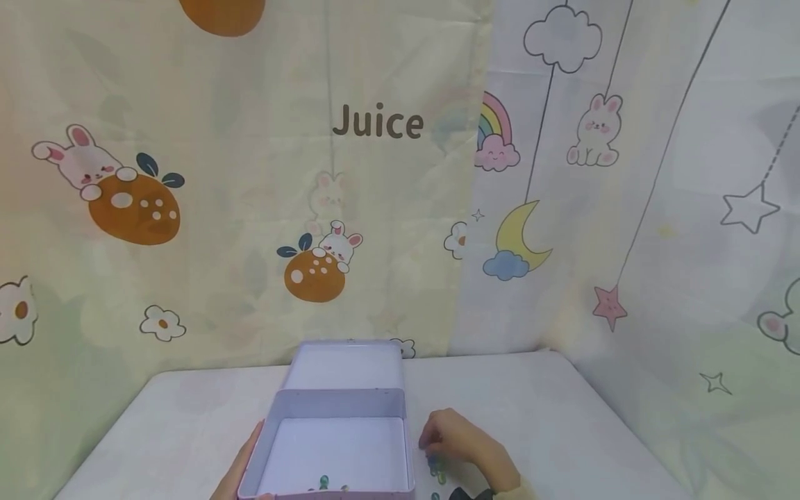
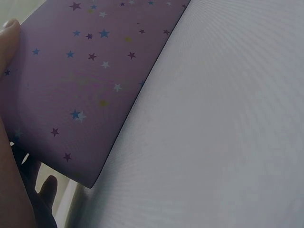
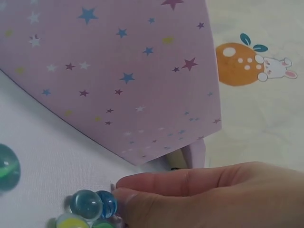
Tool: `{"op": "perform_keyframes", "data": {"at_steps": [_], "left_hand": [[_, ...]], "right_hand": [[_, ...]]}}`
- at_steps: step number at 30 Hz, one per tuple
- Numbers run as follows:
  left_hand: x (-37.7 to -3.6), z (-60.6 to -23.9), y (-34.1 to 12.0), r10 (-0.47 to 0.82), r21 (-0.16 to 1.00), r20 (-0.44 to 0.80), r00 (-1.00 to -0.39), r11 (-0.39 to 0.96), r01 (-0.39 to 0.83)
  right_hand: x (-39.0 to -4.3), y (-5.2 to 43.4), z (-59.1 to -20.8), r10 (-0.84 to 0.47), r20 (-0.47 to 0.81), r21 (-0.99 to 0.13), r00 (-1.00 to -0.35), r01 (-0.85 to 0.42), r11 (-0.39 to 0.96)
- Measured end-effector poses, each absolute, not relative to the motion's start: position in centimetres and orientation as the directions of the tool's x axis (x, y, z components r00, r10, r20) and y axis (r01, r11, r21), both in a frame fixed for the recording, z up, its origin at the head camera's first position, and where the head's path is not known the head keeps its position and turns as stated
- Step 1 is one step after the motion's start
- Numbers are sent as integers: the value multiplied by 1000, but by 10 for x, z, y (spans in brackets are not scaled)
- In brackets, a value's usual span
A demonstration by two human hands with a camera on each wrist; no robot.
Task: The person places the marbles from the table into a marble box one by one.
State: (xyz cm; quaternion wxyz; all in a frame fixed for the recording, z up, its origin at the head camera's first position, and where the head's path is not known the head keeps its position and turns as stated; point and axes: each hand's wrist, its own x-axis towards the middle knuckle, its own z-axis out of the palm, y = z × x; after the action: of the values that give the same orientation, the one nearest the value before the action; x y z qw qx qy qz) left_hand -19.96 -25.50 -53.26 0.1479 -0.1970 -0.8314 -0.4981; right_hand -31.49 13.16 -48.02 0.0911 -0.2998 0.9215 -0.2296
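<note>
Right hand (image 1: 465, 444) curled, fingertips (image 3: 124, 195) against a cluster of glass marbles (image 3: 95, 205) on the white table (image 1: 562, 417) just right of the open lilac star-print box (image 1: 334, 444), whose left wall the left hand (image 1: 240, 462) holds, thumb (image 2: 8, 33) pressed flat.

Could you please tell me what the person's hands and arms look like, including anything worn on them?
Both hands are bare: no gloves, rings or markings show. The right hand ends in a pale yellowish sleeve cuff with a dark band beside it. The left hand shows only partly, its wrist out of frame.
</note>
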Motion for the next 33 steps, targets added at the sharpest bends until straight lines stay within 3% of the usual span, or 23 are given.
{"op": "perform_keyframes", "data": {"at_steps": [18, 27, 33], "left_hand": [[-198, -528, -254, 144, 781, 393, -908, 469, 412], [-196, -517, -248, 64, 806, 231, -971, 547, 228], [-194, -518, -249, 70, 795, 257, -964, 552, 253]], "right_hand": [[-317, 133, -477, -578, -51, -448, -814, -499, 742], [-318, 138, -471, -543, -51, -478, -838, -457, 750], [-316, 137, -462, -550, -26, -511, -835, -462, 725]]}}
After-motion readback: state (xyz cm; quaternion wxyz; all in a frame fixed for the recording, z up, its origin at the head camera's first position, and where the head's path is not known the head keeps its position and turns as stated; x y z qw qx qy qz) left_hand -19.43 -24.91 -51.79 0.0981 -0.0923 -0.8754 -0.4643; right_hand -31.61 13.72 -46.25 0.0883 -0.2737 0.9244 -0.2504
